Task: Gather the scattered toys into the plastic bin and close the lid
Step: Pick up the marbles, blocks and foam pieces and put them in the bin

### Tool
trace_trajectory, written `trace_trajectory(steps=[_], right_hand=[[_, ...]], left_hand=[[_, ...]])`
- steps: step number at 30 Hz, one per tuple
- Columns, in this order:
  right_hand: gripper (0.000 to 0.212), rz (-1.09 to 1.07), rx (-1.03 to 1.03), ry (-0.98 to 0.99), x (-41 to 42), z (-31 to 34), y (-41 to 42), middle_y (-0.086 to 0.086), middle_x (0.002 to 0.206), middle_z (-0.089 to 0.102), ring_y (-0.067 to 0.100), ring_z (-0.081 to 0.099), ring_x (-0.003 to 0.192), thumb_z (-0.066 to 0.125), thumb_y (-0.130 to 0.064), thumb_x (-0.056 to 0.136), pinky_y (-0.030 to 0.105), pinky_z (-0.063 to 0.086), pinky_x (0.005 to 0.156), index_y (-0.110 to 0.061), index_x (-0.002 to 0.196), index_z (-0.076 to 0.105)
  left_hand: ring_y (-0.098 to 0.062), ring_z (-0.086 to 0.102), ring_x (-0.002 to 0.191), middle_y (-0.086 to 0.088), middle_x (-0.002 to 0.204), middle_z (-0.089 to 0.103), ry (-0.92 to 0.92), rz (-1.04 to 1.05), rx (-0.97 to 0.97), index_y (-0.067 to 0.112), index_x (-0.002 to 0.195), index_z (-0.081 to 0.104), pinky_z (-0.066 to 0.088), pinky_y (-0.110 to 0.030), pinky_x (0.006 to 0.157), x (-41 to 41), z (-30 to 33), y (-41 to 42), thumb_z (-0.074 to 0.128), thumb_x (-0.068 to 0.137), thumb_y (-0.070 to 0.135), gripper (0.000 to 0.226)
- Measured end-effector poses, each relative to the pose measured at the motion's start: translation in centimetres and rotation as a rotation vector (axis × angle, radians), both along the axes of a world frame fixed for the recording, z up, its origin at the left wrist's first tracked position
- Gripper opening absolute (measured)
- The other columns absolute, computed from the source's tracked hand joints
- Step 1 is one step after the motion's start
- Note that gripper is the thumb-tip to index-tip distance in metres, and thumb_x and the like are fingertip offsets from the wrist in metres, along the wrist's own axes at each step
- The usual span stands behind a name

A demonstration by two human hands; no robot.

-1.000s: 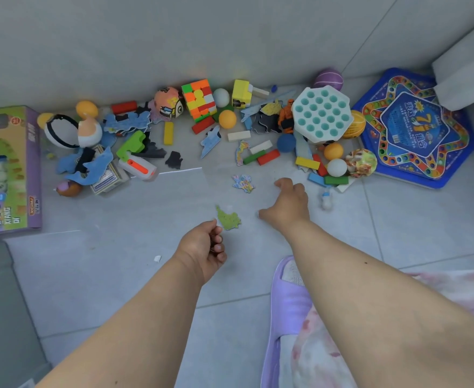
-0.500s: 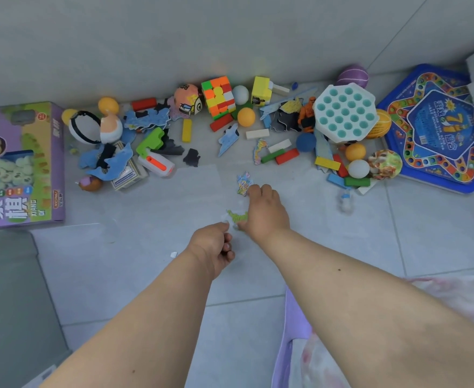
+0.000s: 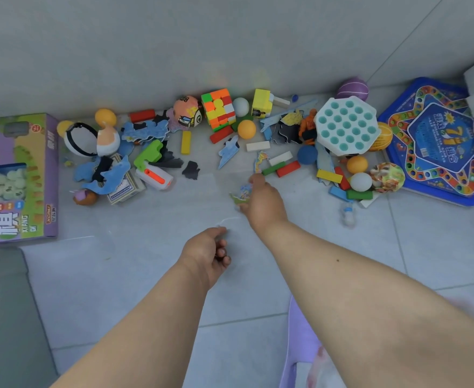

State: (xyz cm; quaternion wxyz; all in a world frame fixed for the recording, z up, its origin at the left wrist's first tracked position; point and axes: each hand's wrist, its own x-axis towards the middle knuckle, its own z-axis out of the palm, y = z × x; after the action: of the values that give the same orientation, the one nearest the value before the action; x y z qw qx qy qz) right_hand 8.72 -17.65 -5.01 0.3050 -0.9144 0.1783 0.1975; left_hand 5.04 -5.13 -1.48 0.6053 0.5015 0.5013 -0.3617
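While pinching green puzzle piece (image 3: 237,198) and colourful piece (image 3: 244,191): right-hand fingers (image 3: 255,180) closed; left-hand fingers (image 3: 221,252) loosely curled, empty; blocks (image 3: 287,168) just beyond.

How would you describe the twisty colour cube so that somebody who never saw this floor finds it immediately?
Start at the grey wall behind the row of toys and look near the middle of that row. The twisty colour cube stands against the wall, between a round pink cartoon-face toy and a white ball. It alone has a grid of small squares in orange, green, yellow, red and white.

Grey tiled floor (image 3: 152,275) carries scattered toys (image 3: 219,127) along the wall, a purple box (image 3: 17,177) and a blue game board (image 3: 443,141).
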Motion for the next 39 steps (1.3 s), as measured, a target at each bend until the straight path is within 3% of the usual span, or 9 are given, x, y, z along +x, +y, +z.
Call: trace_trajectory(steps=[6,10,13,16,21,25,30,34,39], right_hand=[[0.066,0.033,-0.212,0.104,1.8,-0.6,0.0,0.015,0.132,0.04,0.029,0.039,0.122,0.075,-0.023,0.078,0.031,0.04,0.094,-0.004,0.129,0.038],[0.032,-0.142,0.248,0.072,0.7,0.3,0.8,0.003,0.088,0.058,0.019,0.057,0.08,0.072,-0.012,0.08,0.028,0.043,0.067,-0.012,0.1,0.047],[0.026,-0.243,0.578,-0.02,-0.7,2.1,2.7,-0.005,0.076,0.055,0.011,0.053,0.07,0.076,-0.02,0.077,0.03,0.047,0.068,-0.022,0.082,0.051],[0.017,0.018,0.383,-0.15,-1.4,2.8,4.1,0.001,0.086,0.056,0.015,0.051,0.084,0.061,-0.027,0.088,0.028,0.043,0.074,-0.01,0.088,0.063],[0.033,-0.137,-0.099,-0.529,0.7,2.5,-0.1,0.015,0.101,0.058,0.034,0.052,0.097,0.051,-0.004,0.07,0.032,0.037,0.078,-0.004,0.1,0.064],[0.06,0.165,-0.456,-0.077,3.1,2.1,-5.0,0.013,0.138,0.035,0.033,0.032,0.126,0.052,-0.001,0.078,0.039,0.039,0.087,-0.014,0.136,0.04],[0.052,0.45,-0.539,0.04,3.4,1.0,-5.8,0.014,0.13,0.034,0.034,0.033,0.119,0.046,-0.008,0.088,0.038,0.039,0.072,-0.015,0.138,0.033],[0.059,0.439,-0.512,0.06,3.1,0.5,-5.4,0.017,0.131,0.033,0.036,0.033,0.119,0.043,-0.002,0.088,0.041,0.039,0.083,-0.014,0.144,0.026],[0.046,0.366,-0.413,0.075,3.2,0.2,-4.6,0.016,0.126,0.04,0.034,0.043,0.11,0.045,-0.007,0.089,0.036,0.035,0.067,-0.008,0.134,0.035]], left_hand=[[-0.012,0.041,0.049,-0.002,0.059,0.047,-0.043,0.077,-0.051,0.009,0.085,0.062,0.041,-0.023,0.048,1.3,-0.5,0.3,0.051,0.095,0.018,0.017],[-0.014,0.045,0.057,-0.003,0.066,0.046,-0.122,0.188,-0.071,0.008,0.085,0.058,0.044,-0.026,0.059,2.2,-0.9,0.4,0.044,0.098,0.028,0.027],[-0.02,0.057,0.073,-0.009,0.081,0.059,-0.161,0.372,-0.225,0.008,0.095,0.058,0.051,-0.031,0.074,2.7,-1.1,0.5,0.038,0.099,0.044,0.041],[-0.022,0.065,0.09,-0.009,0.091,0.068,-0.176,0.469,-0.409,0.01,0.099,0.062,0.053,-0.032,0.077,2.9,-1.2,0.5,0.04,0.097,0.046,0.042],[-0.013,0.051,0.055,0.001,0.064,0.055,-0.16,0.427,-0.445,0.013,0.072,0.055,0.043,-0.019,0.049,3.6,-1.0,0.0,0.051,0.093,0.031,0.028],[-0.015,0.055,0.058,-0.001,0.063,0.057,-0.146,0.383,-0.464,0.011,0.072,0.057,0.05,-0.019,0.053,3.7,-0.6,0.0,0.052,0.094,0.032,0.031],[-0.022,0.066,0.068,-0.007,0.07,0.064,-0.128,0.348,-0.472,0.007,0.079,0.062,0.057,-0.031,0.069,3.4,-0.4,0.5,0.052,0.093,0.031,0.03],[-0.025,0.067,0.073,-0.01,0.074,0.067,-0.125,0.349,-0.417,0.007,0.084,0.066,0.057,-0.035,0.072,3.2,-0.5,1.0,0.05,0.095,0.029,0.029],[-0.025,0.063,0.08,-0.011,0.083,0.064,-0.118,0.33,-0.337,0.009,0.09,0.066,0.055,-0.035,0.077,3.2,-0.7,1.2,0.05,0.096,0.026,0.024]])
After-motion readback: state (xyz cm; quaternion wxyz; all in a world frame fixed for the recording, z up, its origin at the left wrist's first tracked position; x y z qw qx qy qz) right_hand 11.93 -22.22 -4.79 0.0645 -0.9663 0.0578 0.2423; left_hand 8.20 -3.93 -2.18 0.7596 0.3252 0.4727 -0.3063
